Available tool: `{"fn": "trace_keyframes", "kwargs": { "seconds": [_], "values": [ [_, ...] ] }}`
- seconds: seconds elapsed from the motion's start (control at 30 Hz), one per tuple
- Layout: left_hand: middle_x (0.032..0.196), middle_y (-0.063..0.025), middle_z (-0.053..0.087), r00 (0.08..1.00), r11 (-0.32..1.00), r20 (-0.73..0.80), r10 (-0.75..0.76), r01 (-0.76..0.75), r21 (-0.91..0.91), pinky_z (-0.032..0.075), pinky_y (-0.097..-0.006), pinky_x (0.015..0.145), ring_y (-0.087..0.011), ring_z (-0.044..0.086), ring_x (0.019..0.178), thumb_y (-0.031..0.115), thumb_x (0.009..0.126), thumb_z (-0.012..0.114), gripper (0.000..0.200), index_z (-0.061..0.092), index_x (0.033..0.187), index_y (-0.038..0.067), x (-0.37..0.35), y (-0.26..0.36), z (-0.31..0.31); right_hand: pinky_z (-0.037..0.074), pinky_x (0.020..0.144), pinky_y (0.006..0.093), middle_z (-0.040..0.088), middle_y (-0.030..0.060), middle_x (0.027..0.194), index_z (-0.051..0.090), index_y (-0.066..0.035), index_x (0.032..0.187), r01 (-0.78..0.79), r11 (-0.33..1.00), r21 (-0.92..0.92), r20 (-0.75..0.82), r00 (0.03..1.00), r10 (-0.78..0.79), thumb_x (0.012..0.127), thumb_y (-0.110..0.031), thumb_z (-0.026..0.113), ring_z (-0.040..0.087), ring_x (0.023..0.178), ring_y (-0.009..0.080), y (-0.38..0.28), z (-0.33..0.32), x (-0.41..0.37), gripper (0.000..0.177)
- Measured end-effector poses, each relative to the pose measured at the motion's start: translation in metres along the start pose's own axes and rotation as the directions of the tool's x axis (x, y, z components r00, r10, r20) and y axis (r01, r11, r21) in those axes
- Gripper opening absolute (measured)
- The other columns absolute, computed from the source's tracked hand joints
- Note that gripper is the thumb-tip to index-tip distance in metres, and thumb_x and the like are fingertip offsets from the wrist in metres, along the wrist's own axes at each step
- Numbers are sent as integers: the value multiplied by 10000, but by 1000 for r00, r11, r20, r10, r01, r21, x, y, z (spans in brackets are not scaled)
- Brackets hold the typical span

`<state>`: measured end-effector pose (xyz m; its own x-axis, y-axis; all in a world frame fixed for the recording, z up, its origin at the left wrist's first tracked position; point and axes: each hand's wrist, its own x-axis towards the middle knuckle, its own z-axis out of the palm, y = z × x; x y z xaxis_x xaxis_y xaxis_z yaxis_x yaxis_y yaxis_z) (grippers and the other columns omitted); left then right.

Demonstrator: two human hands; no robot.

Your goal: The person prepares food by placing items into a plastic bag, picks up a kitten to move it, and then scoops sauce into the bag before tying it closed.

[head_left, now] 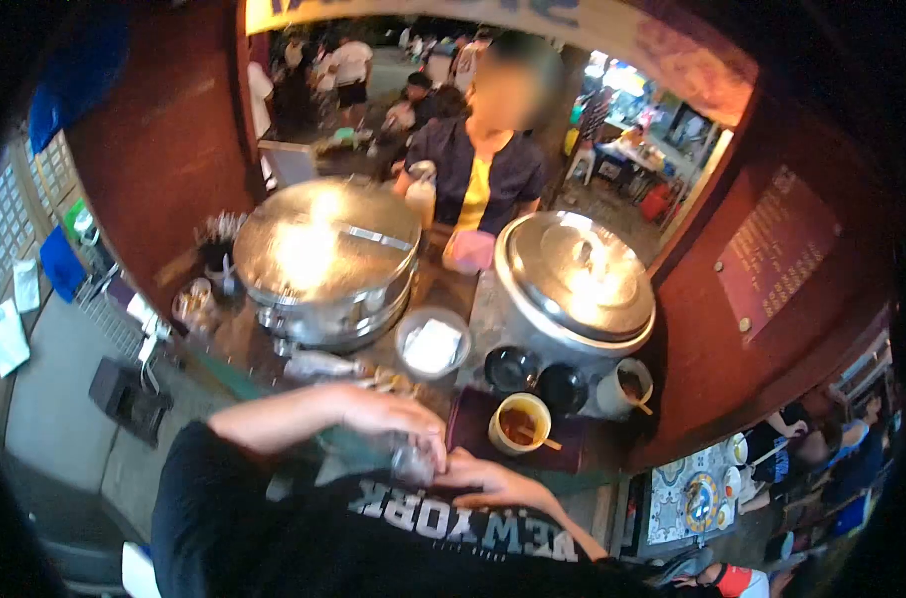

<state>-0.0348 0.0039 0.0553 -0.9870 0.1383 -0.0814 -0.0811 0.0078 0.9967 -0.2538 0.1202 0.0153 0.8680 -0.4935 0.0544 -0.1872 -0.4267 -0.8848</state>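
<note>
In front of the dark shirt, my left hand (401, 417) curls downward with its fingers closed on a small, clear plastic piece (413, 462). Whether that is a bag or a cup is too blurred to tell. My right hand (488, 480) meets it from the other side, its fingertips closed at the plastic's edge. Just beyond my hands stands a pale cup of brown sauce (520, 424) with a stick in it, on a dark mat (468, 429). Skewered food (388, 381) lies partly behind my left forearm.
Two large lidded metal pots (323, 244) (578, 279) stand on the counter. Between them are a bowl with white contents (433, 344) and black bowls (511, 369). Another sauce container (624, 387) sits right. A person (483, 169) opposite holds a bottle (421, 194).
</note>
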Motion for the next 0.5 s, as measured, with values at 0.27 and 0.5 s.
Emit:
{"fn": "trace_keyframes", "kwargs": {
  "seconds": [0.27,0.5],
  "values": [
    [858,-39,599,967,754,-119,224,-95,650,477,-315,672,-202,605,785,156,708,737,237,670,934,148,15,10,12,320,971,353,502,120,1205,506,-47,1261,-38,999,-14,-152,988,35,843,-280,634,404,1133,242,-5,3,0,495],
    [1018,-64,493,939,511,-139,313,-43,858,416,-392,785,-259,514,980,177,671,741,209,604,828,157,5,11,23,282,1034,364,479,127,1257,486,-26,1279,-20,995,100,-198,979,39,833,-193,640,398,1204,249,-6,5,-1,500]
  ]
}}
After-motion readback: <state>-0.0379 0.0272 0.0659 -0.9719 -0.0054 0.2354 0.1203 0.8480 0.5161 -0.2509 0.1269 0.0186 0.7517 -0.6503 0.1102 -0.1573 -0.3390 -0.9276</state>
